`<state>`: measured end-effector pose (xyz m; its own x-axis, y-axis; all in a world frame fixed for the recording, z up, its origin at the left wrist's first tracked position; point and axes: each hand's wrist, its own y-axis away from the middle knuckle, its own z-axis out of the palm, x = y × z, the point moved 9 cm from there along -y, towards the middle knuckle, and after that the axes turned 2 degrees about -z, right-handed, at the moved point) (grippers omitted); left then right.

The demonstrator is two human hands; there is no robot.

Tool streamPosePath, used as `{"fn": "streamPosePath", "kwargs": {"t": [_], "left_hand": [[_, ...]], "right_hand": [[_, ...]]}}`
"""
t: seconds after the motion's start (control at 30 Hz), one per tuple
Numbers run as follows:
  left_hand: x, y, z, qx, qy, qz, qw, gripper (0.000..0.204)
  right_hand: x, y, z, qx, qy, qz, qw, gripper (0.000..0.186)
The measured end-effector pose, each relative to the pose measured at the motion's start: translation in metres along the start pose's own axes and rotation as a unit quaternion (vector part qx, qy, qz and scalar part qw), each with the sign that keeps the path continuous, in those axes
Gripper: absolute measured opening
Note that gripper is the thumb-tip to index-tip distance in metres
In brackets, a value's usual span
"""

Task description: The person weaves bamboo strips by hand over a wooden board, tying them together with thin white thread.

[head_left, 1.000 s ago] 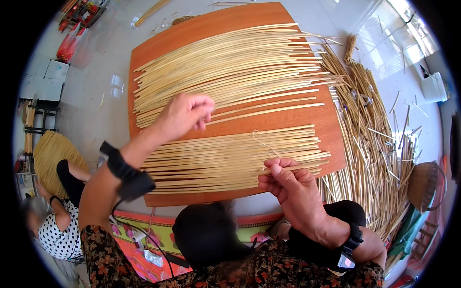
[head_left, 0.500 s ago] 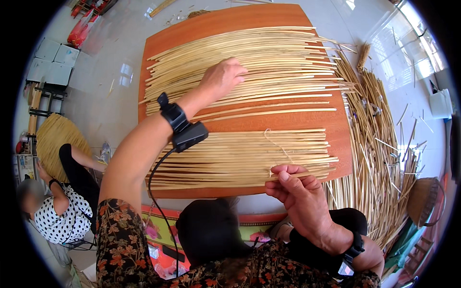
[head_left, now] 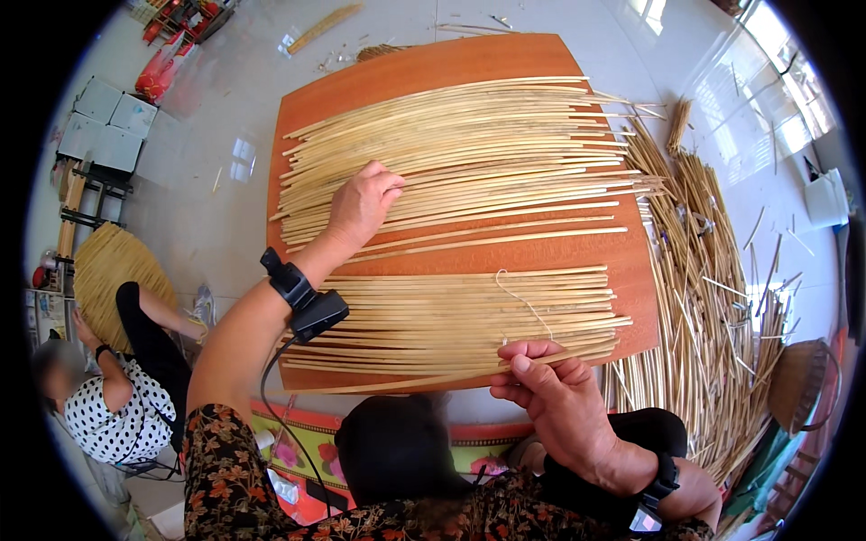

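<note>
Stalks, pale and straw-coloured, lie in two flat rows on the reddish-brown desk (head_left: 505, 59) in the head view. Your upper row (head_left: 469, 135) is the wider of the two, spread across the far part of the desk, some of its right-hand ends sticking out past the edge. Your lower row (head_left: 433, 311) lies nearer to you, with a bare strip of wood between the rows towards the right.

Your left hand (head_left: 366, 200) is over the left-middle part of the upper row, fingers curled and drawn together; you cannot tell from here whether it grips a stalk. A black strap with a small box (head_left: 311, 307) sits on that wrist.

Your right hand (head_left: 559, 388) is at the near right part of the lower row, thumb and fingers pinching a single stalk (head_left: 424, 380), which runs leftward along the desk's near edge. White thread (head_left: 525, 302) curves over the lower row, down to just beside those fingers.

To your right, a big heap of loose stalks (head_left: 699, 298) covers the floor (head_left: 225, 99), with a brown basket (head_left: 796, 383) near it. On your left, another person in a polka-dot top (head_left: 113, 410) sits beside a round straw-coloured mat (head_left: 113, 275).
</note>
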<state>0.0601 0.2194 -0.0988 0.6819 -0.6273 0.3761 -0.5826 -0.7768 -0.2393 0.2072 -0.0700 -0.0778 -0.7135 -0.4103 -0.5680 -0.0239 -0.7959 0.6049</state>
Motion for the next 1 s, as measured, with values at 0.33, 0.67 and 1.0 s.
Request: {"fn": "streamPosePath", "kwargs": {"t": [0.33,0.67,1.0], "left_hand": [[0.020,0.002,0.015,-0.029,0.024,0.040,0.999,0.013],[0.069,0.013,0.057,-0.118,-0.060,0.100,0.986,0.013],[0.107,0.015,-0.007,-0.270,0.259,-0.066,0.925,0.015]], "right_hand": [[0.000,-0.001,0.003,0.006,-0.003,0.001,1.000,0.019],[-0.001,0.000,0.004,-0.006,0.001,-0.008,1.000,0.015],[-0.021,0.001,-0.002,0.006,-0.007,-0.063,0.998,0.016]]}}
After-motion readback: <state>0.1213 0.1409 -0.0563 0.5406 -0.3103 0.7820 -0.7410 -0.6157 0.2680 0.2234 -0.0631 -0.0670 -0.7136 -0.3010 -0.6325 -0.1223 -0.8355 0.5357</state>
